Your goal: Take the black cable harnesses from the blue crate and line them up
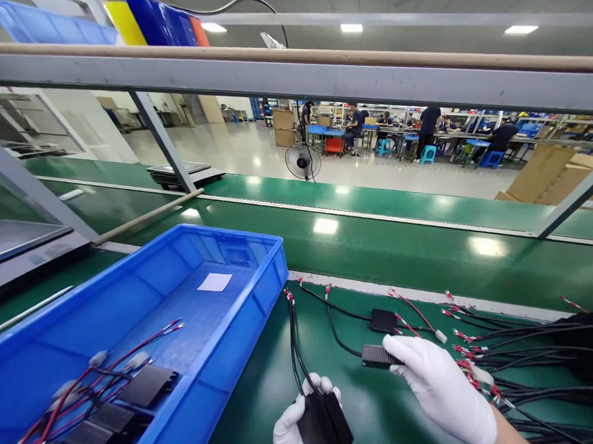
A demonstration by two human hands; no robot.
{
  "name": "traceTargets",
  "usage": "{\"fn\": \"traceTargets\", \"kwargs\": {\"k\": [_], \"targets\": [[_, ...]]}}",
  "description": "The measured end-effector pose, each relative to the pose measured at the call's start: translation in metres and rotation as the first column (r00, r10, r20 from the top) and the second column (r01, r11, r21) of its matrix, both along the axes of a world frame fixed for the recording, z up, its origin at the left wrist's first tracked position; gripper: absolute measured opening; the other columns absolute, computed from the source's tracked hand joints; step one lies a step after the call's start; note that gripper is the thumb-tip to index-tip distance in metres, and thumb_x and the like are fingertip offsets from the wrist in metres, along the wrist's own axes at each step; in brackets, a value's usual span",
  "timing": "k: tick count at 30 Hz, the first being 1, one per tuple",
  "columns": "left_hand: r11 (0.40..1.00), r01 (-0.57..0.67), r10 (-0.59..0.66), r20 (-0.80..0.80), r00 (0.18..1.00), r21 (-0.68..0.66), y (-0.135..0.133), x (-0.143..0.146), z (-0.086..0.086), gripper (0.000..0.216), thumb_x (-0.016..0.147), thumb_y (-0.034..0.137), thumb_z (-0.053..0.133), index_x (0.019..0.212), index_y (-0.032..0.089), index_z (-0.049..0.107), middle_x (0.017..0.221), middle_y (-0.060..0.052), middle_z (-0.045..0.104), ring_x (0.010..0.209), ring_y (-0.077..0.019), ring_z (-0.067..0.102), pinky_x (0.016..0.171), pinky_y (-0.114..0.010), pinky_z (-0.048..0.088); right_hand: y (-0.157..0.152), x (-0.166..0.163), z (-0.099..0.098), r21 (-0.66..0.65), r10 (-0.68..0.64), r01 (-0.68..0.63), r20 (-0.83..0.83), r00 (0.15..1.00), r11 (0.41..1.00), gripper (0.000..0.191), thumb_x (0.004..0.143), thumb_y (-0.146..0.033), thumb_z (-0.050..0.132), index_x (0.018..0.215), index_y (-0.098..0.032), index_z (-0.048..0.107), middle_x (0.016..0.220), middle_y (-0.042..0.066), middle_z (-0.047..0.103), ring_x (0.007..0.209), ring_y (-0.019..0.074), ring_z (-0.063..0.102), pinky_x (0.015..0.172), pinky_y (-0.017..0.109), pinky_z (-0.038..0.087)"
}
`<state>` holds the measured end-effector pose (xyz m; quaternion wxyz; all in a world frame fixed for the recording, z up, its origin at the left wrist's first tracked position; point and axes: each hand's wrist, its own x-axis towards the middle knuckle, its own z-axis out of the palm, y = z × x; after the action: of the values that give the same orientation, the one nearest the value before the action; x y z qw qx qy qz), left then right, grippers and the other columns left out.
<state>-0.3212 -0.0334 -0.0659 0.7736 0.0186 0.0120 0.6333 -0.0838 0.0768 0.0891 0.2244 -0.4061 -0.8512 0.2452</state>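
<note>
My left hand [290,428], in a white glove, is closed around black box-shaped modules [321,423], seemingly two side by side. Their black cables run up the bench to red fork terminals [289,294]. My right hand [442,386], also gloved, has thumb and fingers on the end of a ribbed black module [377,355] that lies at the green bench top. A flat black module [382,320] rests just beyond it, with cables on both sides. Close by is a red and black lead with a white connector [440,336].
At left stands a blue bin [242,331] holding several black wired modules [108,417] and a white paper slip [215,282]. Many cabled black parts [587,359] are heaped at right. A grey metal frame [288,67] spans above the green conveyor [376,228]. People work farther back.
</note>
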Motion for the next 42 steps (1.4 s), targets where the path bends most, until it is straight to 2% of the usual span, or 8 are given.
{"fn": "traceTargets", "kwargs": {"k": [6, 14, 18, 25, 28, 32, 34, 42], "targets": [[0.999, 0.006, -0.006, 0.0, 1.0, -0.054, 0.001, 0.0, 0.003, 0.032, 0.087, 0.024, 0.054, 0.113, 0.023, 0.072, 0.117, -0.004, 0.072, 0.117, -0.0226, 0.061, 0.114, -0.035, 0.034, 0.063, -0.003, 0.011, -0.417, -0.22, 0.193, -0.018, 0.975, 0.888, 0.042, 0.088, -0.04, 0.05, 0.123, -0.023, 0.063, 0.126, 0.009, 0.063, 0.104, 0.0253, 0.063, 0.082, 0.039, 0.055], [0.995, 0.046, -0.051, 0.054, 0.997, 0.086, 0.004, -0.002, 0.001, 0.047, 0.098, 0.02, 0.027, 0.122, 0.022, 0.067, 0.129, -0.004, 0.066, 0.128, -0.0173, 0.052, 0.12, -0.032, 0.024, 0.137, 0.002, -0.057, -0.532, -0.209, 0.252, 0.141, 0.968, 0.808, 0.033, 0.088, -0.036, 0.055, 0.11, -0.015, 0.07, 0.07, 0.003, 0.066, 0.055, 0.012, 0.059, 0.049, 0.023, 0.048], [0.993, 0.051, -0.056, 0.053, 0.997, 0.102, 0.005, 0.0, 0.006, 0.051, 0.099, 0.019, 0.022, 0.123, 0.022, 0.067, 0.13, -0.004, 0.065, 0.128, -0.0158, 0.052, 0.12, -0.031, 0.022, 0.13, 0.005, -0.068, -0.36, -0.214, 0.283, 0.219, 0.952, 0.889, 0.028, 0.087, -0.027, 0.054, 0.106, -0.015, 0.072, 0.092, 0.009, 0.071, 0.084, 0.0214, 0.067, 0.078, 0.037, 0.055], [0.999, 0.046, -0.047, 0.04, 0.998, 0.022, 0.004, -0.001, 0.002, 0.047, 0.098, 0.02, 0.027, 0.121, 0.021, 0.068, 0.126, -0.005, 0.068, 0.128, -0.0195, 0.053, 0.12, -0.036, 0.023, 0.072, -0.021, -0.054, -0.01, -0.244, 0.25, 0.186, 0.952, 0.968, 0.04, 0.089, -0.034, 0.056, 0.125, -0.017, 0.059, 0.148, 0.016, 0.041, 0.136, 0.035, 0.037, 0.112, 0.053, 0.029], [0.998, 0.028, -0.031, 0.044, 0.999, 0.065, 0.005, 0.0, 0.003, 0.052, 0.099, 0.021, 0.02, 0.123, 0.022, 0.067, 0.128, -0.005, 0.066, 0.131, -0.0205, 0.05, 0.121, -0.04, 0.019, 0.016, -0.046, -0.056, -0.291, -0.016, 0.051, 0.123, 0.992, 0.955, 0.058, 0.082, -0.049, 0.064, 0.131, -0.018, 0.056, 0.137, 0.014, 0.055, 0.123, 0.031, 0.052, 0.104, 0.045, 0.043], [0.978, 0.029, -0.034, 0.017, 0.999, 0.206, 0.009, 0.003, 0.009, 0.055, 0.099, 0.022, 0.015, 0.135, 0.023, 0.056, 0.142, -0.004, 0.054, 0.138, -0.0183, 0.041, 0.121, -0.037, 0.019, -0.04, -0.074, -0.069, -0.783, 0.101, -0.194, -0.166, 0.981, 0.592, 0.068, 0.08, -0.045, 0.064, 0.141, -0.026, 0.042, 0.112, 0.005, 0.069, 0.079, 0.0184, 0.068, 0.069, 0.03, 0.055], [0.971, 0.004, -0.001, -0.016, 1.0, 0.239, 0.01, 0.005, 0.014, 0.051, 0.098, 0.024, 0.022, 0.139, 0.023, 0.051, 0.147, -0.004, 0.049, 0.14, -0.0202, 0.037, 0.121, -0.04, 0.019, -0.044, -0.079, -0.072, -0.842, -0.037, -0.134, -0.18, 0.983, 0.522, 0.048, 0.084, -0.041, 0.056, 0.127, -0.02, 0.053, 0.088, 0.003, 0.07, 0.054, 0.0136, 0.06, 0.051, 0.025, 0.048], [0.988, 0.062, -0.028, -0.231, 0.973, 0.14, 0.007, 0.015, 0.035, 0.06, 0.083, 0.007, 0.044, 0.139, 0.029, 0.051, 0.144, -0.009, 0.053, 0.134, -0.0259, 0.046, 0.118, -0.048, 0.021, 0.001, -0.046, -0.052, -0.724, -0.158, 0.021, -0.122, 0.98, 0.69, 0.051, 0.078, -0.033, 0.056, 0.125, -0.013, 0.054, 0.103, 0.01, 0.068, 0.053, 0.0111, 0.054, 0.049, 0.026, 0.042]]}}
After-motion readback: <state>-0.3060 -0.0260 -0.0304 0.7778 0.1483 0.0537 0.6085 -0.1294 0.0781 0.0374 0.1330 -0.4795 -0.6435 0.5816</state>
